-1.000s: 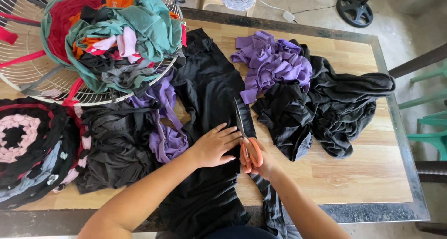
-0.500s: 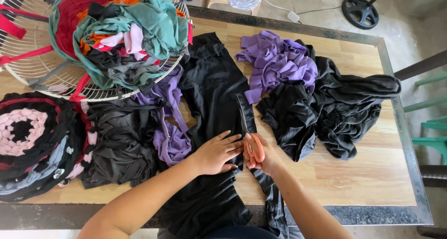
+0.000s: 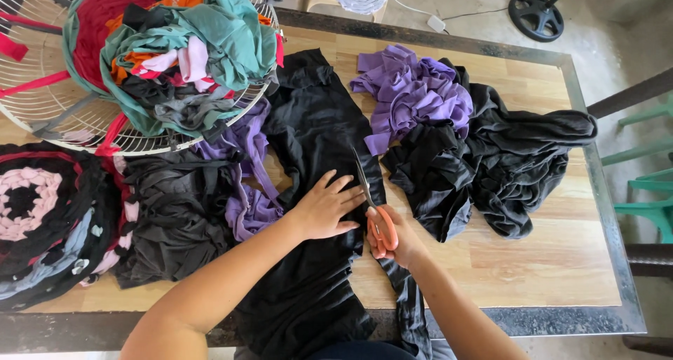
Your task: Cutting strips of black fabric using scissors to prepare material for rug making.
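Pressing black cloth (image 3: 315, 121) flat with open left hand (image 3: 326, 209); right hand (image 3: 392, 237) gripping orange scissors (image 3: 375, 213) on table (image 3: 547, 262).

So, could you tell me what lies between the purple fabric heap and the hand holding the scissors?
In the head view, the black cloth and the scissors' blades lie between the purple heap and the right hand.

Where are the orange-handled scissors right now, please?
In the head view, the scissors sit near the table's middle, held in the right hand, blades on the black cloth, just right of the left hand pressing it flat.
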